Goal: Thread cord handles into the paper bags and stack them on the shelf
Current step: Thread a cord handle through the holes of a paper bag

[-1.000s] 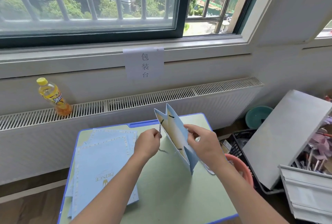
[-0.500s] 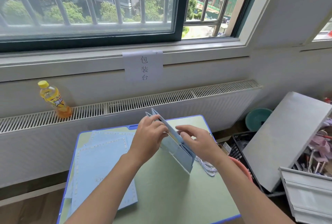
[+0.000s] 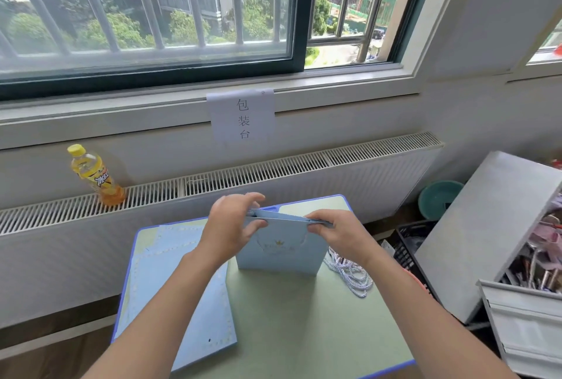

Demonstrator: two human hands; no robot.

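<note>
bag turned to face the person

since half a second ago the paper bag has turned. before, it stood edge-on and partly open; now its wide front faces the person and its top is pressed flat. both hands have moved to the top edge.

head view: the bag stands upright on the green table, near the far side. it is light blue with a small gold crown on the front. the left hand is at the top left corner. its thumb is on the near side of the bag and its fingers are stretched over the top, so it looks partly open; i cannot tell how tight it holds. the right hand pinches the top right corner with curled fingers.

a heap of white cords lies on the table just right of the bag. a stack of flat blue bags lies on the left part of the table. a yellow drink bottle stands on the radiator by the window. a paper sign hangs under the sill.
</note>
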